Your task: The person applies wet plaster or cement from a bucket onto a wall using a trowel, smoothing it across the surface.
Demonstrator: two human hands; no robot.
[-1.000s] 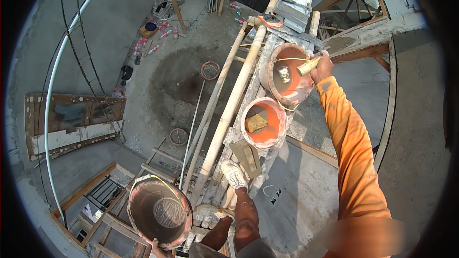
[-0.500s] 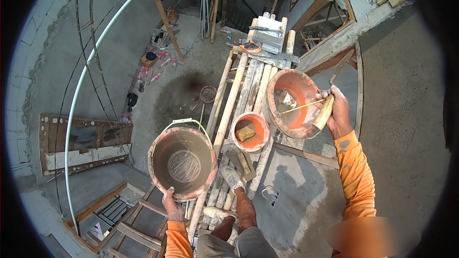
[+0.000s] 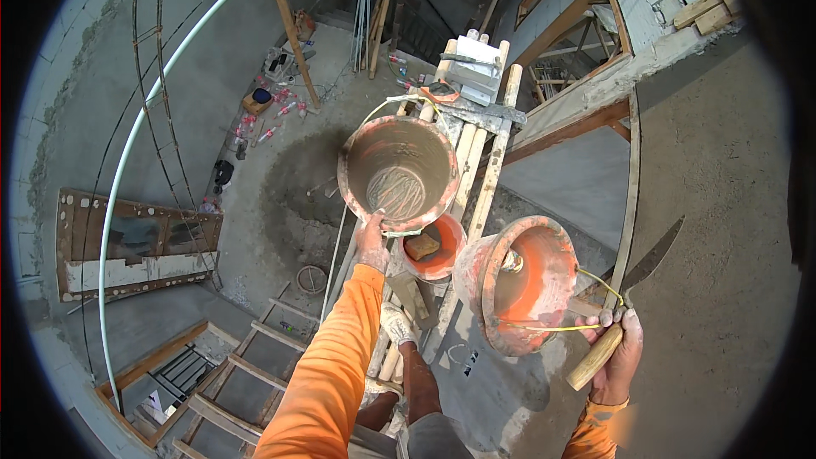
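Observation:
My left hand (image 3: 371, 245) is closed on the near rim of a bucket (image 3: 438, 161) caked with grey mortar, held out over the scaffold planks. Its inside shows a scraped bottom with only residue. In my right hand (image 3: 625, 361) are a trowel (image 3: 650, 265) with a wooden handle and the yellow bail of an orange bucket (image 3: 552, 276). That bucket hangs tilted, with a small crumpled object (image 3: 512, 262) inside. Partly hidden below the left bucket, a smaller orange pail (image 3: 450, 242) holds a brownish-yellow block (image 3: 422, 246).
Bamboo poles and planks (image 3: 463, 166) form the platform under my feet. A white board (image 3: 476, 55) with tools lies at its far end. A wooden ladder (image 3: 225, 412) stands lower left. Bottles litter the floor below; a white pipe (image 3: 127, 153) curves along the left.
My left hand has carried the mortar-caked bucket up and right, over the planks. My right hand has come nearer with the orange bucket, and the trowel blade has swung outward to the right.

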